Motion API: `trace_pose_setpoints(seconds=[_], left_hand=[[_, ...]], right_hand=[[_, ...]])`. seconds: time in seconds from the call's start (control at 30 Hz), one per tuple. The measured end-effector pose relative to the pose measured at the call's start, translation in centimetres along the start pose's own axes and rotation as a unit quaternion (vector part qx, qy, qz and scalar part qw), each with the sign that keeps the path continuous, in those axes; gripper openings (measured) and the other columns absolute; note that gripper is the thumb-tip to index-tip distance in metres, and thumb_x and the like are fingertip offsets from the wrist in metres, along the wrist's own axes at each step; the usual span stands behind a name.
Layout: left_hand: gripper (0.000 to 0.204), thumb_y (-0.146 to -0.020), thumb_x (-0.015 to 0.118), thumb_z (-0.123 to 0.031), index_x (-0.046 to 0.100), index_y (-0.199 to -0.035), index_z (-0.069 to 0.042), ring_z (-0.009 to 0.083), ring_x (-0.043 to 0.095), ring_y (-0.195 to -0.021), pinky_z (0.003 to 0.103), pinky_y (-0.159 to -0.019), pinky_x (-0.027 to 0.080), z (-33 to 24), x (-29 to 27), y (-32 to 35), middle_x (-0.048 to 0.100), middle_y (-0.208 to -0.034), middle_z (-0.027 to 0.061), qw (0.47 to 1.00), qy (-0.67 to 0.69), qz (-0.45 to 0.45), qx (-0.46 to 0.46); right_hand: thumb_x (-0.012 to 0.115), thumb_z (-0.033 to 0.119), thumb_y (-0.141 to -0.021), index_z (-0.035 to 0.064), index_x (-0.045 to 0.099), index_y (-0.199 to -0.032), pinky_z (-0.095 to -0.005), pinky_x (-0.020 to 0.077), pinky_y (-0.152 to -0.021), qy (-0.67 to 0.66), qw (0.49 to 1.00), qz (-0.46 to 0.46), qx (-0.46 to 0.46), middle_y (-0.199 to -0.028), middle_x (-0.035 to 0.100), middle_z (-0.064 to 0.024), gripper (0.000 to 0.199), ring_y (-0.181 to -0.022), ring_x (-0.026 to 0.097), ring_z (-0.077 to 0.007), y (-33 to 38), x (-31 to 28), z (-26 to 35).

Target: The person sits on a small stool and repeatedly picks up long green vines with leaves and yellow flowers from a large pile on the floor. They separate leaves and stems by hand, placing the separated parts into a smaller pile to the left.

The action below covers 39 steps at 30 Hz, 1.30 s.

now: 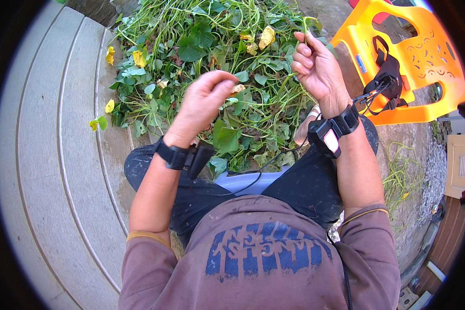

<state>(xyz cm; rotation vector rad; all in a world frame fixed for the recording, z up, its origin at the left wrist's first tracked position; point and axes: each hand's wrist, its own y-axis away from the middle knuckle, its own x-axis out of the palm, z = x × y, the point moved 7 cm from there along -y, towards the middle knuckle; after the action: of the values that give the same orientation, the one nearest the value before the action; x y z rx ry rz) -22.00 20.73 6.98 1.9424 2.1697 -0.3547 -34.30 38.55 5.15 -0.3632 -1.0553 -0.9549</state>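
Note:
A heap of cut leafy green vines lies on the ground in front of my knees, with long pale stems and a few yellowed leaves. My right hand is raised over the heap's right side, its fingers closed on a thin green stem that pokes up past the fingertips. Over the middle of the heap hovers my left hand, fingers curled and thumb drawn in; the back of the hand hides whatever may be between them. Each wrist wears a black strap with a small device.
To the right stands an orange plastic chair with a black strap harness on it. Grey decking boards run along the left. Several loose stems lie on the ground at right. A pale lavender plastic surface shows between my legs.

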Motion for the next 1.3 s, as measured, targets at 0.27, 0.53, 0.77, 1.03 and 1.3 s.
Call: trace_pose_setpoints(seconds=[0.27, 0.53, 0.77, 1.03, 1.3], left_hand=[[0.022, -0.085, 0.055, -0.016, 0.06, -0.099, 0.001, 0.0247, 0.058, -0.083, 0.033, -0.074, 0.046, -0.3, 7.2, -0.4, 0.061, -0.088, 0.0133, 0.967, -0.171, 0.174, 0.08], [0.022, -0.086, 0.052, -0.017, 0.061, -0.092, 0.002, 0.0247, 0.057, -0.076, 0.033, -0.069, 0.045, 0.8, 8.2, -1.4, 0.058, -0.077, 0.0136, 0.958, -0.209, 0.186, 0.067], [0.027, -0.08, 0.045, -0.02, 0.061, -0.079, 0.001, 0.0331, 0.057, -0.071, 0.039, -0.068, 0.046, 2.1, 8.8, -1.6, 0.061, -0.076, 0.0181, 0.97, -0.164, 0.156, 0.086], [0.022, -0.082, 0.047, -0.019, 0.062, -0.073, -0.006, 0.0095, 0.05, -0.063, 0.024, -0.06, 0.04, 8.7, 2.3, -1.8, 0.056, -0.065, 0.0025, 0.961, 0.132, -0.102, -0.219], [0.02, -0.085, 0.059, -0.017, 0.062, -0.094, 0.0, 0.0066, 0.051, -0.07, 0.021, -0.063, 0.042, 8.9, -7.2, 1.1, 0.06, -0.08, -0.0002, 0.96, 0.011, -0.269, -0.078]], right_hand=[[0.043, 0.02, -0.094, 0.0031, 0.048, -0.097, -0.0215, 0.0303, -0.044, -0.061, 0.998, 0.009, 0.012, -0.062, 0.04, 0.0021, 0.018, -0.049, 0.033, -0.007, -0.3, -0.5, -0.4], [0.041, 0.017, -0.095, -0.0013, 0.048, -0.097, -0.023, 0.0292, -0.047, -0.123, 0.992, -0.002, 0.001, -0.065, 0.036, 0.0005, 0.02, -0.052, 0.032, -0.0087, -0.7, -1.3, 0.2], [0.041, 0.018, -0.095, -0.0011, 0.048, -0.097, -0.023, 0.0284, -0.047, -0.135, 0.991, -0.007, 0.013, -0.064, 0.036, 0.0005, 0.02, -0.051, 0.031, -0.0085, -0.6, -1.2, 0.1], [0.044, 0.019, -0.094, 0.0005, 0.047, -0.096, -0.0217, 0.0255, -0.043, -0.095, 0.994, 0.023, -0.055, -0.061, 0.035, 0.0022, 0.019, -0.047, 0.03, -0.0071, -0.5, -1.2, 2.8], [0.041, 0.02, -0.095, -0.0018, 0.049, -0.096, -0.023, 0.023, -0.043, -0.157, 0.979, 0.108, -0.077, -0.061, 0.034, 0.0011, 0.023, -0.048, 0.028, -0.008, 0.8, -0.1, 6.4]])
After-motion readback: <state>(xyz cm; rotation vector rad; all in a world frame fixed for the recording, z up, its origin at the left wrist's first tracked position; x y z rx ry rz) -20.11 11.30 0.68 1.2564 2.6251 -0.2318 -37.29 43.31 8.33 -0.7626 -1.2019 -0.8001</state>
